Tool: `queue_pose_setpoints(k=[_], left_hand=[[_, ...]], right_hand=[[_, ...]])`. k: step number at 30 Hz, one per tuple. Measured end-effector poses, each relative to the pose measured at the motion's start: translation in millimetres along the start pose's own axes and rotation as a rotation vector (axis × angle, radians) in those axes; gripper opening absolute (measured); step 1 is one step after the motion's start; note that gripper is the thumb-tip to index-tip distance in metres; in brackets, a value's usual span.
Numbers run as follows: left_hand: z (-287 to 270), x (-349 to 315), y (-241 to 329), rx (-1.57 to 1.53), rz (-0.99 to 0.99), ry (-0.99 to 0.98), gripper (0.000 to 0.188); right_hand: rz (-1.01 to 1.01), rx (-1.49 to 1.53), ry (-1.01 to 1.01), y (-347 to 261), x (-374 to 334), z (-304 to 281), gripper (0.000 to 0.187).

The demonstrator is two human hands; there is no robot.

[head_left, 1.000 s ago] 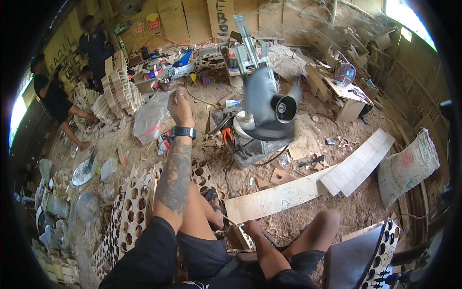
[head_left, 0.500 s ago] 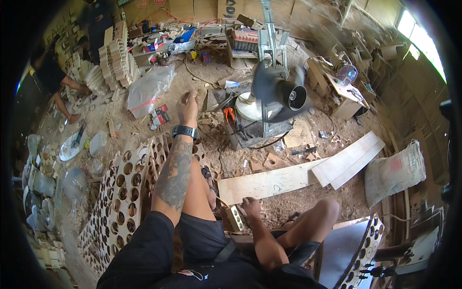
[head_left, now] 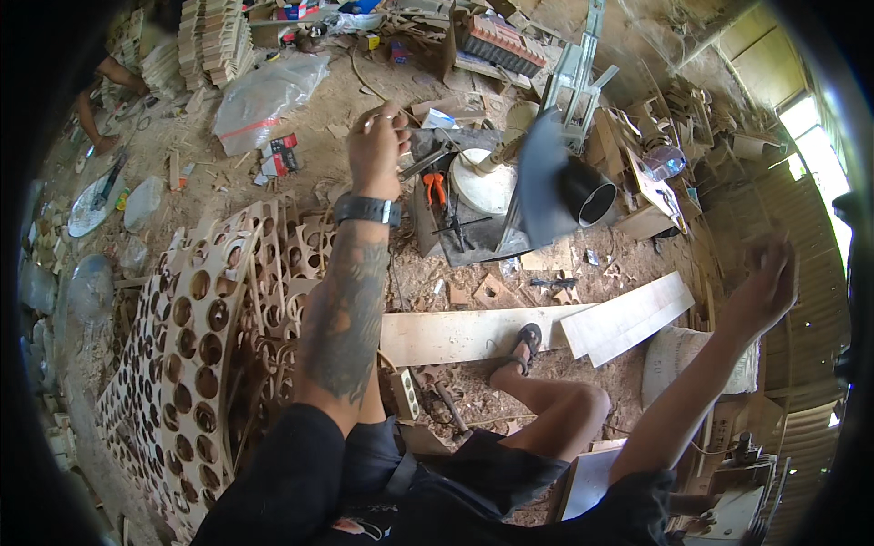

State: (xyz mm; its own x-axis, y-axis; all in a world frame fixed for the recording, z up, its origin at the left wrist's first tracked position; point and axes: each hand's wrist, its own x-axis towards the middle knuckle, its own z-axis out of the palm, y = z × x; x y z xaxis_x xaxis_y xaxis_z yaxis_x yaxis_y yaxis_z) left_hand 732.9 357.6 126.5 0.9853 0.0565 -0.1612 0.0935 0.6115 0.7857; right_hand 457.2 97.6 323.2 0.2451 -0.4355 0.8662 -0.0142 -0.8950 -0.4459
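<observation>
My left hand (head_left: 376, 150) is raised in front of me, its fingers loosely bent and a little apart, with nothing visible in them. A watch is on that wrist. Just right of it, pliers with orange handles (head_left: 434, 188) lie on a dark low stand beside a white round base (head_left: 487, 187). A fan (head_left: 546, 173) there has a blurred blade and a black cylindrical housing. My right hand (head_left: 767, 278) is out at the far right, above a white sack (head_left: 701, 364); motion smears its fingers, and whatever they may hold is hidden.
Panels cut with round holes (head_left: 187, 387) lean at my left. A long pale board (head_left: 455, 335) lies ahead, with shorter boards (head_left: 628, 318) at its right end. A power strip (head_left: 407, 393) sits near my legs. A co-worker's hand (head_left: 106, 144) shows far left.
My right hand has left the floor by the power strip and swung up to the far right. My right leg has stretched forward onto the board. The whole view has shifted.
</observation>
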Motion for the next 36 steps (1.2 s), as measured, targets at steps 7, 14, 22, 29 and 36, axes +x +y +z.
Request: queue_pose_setpoints(k=[7,14,22,29,36], left_hand=[[-1,-5,0,0.040,0.081,-0.153,0.017],[-7,-12,5,0.073,0.074,-0.193,0.018],[-4,-8,-1,0.063,-0.010,-0.210,0.020],[-7,-9,1,0.025,-0.011,-0.214,0.020],[-9,-9,-1,0.049,-0.031,-0.244,0.018]], right_hand=[[-0.120,-0.192,-0.449,43,25,95,0.023],[0.005,-0.103,-0.535,106,-4,116,0.034],[0.028,-0.085,-0.667,126,-17,135,0.047],[0.139,-0.162,-0.607,149,-46,142,0.054],[0.064,-0.136,-0.604,148,-63,154,0.056]])
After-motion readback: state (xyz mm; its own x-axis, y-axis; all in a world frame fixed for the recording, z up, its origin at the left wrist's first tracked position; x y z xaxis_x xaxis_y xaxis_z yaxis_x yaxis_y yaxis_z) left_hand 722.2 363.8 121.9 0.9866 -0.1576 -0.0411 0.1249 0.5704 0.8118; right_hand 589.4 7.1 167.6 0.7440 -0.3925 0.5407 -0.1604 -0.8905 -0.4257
